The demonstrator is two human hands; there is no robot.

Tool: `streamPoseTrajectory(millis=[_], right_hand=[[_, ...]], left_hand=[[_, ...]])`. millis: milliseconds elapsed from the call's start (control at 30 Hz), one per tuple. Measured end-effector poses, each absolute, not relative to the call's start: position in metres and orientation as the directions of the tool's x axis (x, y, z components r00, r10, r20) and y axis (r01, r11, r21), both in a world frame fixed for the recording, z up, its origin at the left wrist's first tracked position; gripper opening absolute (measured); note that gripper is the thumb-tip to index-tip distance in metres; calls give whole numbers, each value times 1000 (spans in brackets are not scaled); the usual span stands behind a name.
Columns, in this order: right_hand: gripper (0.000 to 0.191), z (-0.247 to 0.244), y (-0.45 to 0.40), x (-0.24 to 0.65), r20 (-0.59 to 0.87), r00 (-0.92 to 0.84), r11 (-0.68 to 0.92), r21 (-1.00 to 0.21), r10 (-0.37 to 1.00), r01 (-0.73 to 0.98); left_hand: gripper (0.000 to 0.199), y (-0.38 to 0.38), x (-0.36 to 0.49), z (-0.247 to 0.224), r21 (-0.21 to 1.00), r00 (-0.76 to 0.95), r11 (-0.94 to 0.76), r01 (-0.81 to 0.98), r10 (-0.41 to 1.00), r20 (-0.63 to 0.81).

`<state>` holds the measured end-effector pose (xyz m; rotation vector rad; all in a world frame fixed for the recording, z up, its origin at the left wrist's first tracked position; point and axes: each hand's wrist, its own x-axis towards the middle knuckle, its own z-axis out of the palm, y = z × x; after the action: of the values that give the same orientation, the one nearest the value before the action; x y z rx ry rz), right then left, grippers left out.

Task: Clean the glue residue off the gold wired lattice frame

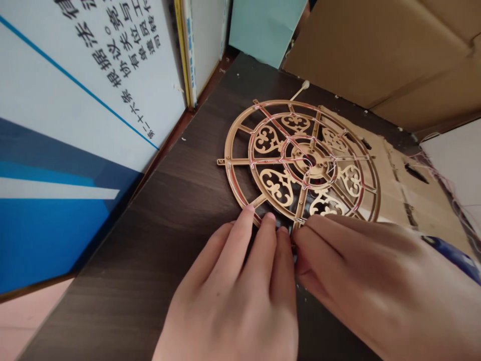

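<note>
A gold wheel-shaped frame (276, 161) with concentric rings, spokes and scroll cutouts lies flat before me. Thin red and white wires (251, 150) run along its rings and gather around the hub. At the near rim, my left hand (240, 281) grips the frame with fingertips over its edge; the thumb is out of sight. Just to its right, my right hand (361, 271) is closed in a pinch at the end of a near spoke. Whatever lies between its fingertips is hidden. A small shiny piece shows on that spoke beside the right index finger.
The frame overlaps a cardboard sheet (424, 200) on a dark wood tabletop (180, 200). A cotton swab (300, 89) lies behind it. Printed panels (112, 100) stand left, a pale green box (266, 30) and cardboard (376, 55) behind. A dark blue object (453, 256) sits past my right hand.
</note>
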<state>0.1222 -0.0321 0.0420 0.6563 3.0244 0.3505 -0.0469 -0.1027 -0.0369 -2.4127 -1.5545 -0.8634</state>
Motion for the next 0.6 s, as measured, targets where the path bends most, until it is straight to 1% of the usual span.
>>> streamPoseTrajectory(millis=[100, 167, 333, 500, 600], right_hand=[[30, 39, -30, 129, 6, -886, 872, 175, 464, 458], [30, 37, -30, 131, 31, -875, 865, 144, 483, 482], [26, 33, -28, 131, 63, -741, 744, -57, 668, 666], [23, 31, -25, 134, 63, -696, 697, -123, 716, 706], [25, 32, -26, 137, 48, -673, 669, -181, 738, 721]], left_hand=[[43, -100, -44, -39, 179, 265, -436, 882, 773, 577], [42, -100, -43, -41, 169, 258, -436, 884, 757, 601], [40, -100, -39, -45, 195, 211, -419, 887, 742, 637], [38, -100, -38, -45, 201, 205, -408, 890, 754, 623], [38, -101, -41, -46, 180, 232, -420, 890, 755, 613]])
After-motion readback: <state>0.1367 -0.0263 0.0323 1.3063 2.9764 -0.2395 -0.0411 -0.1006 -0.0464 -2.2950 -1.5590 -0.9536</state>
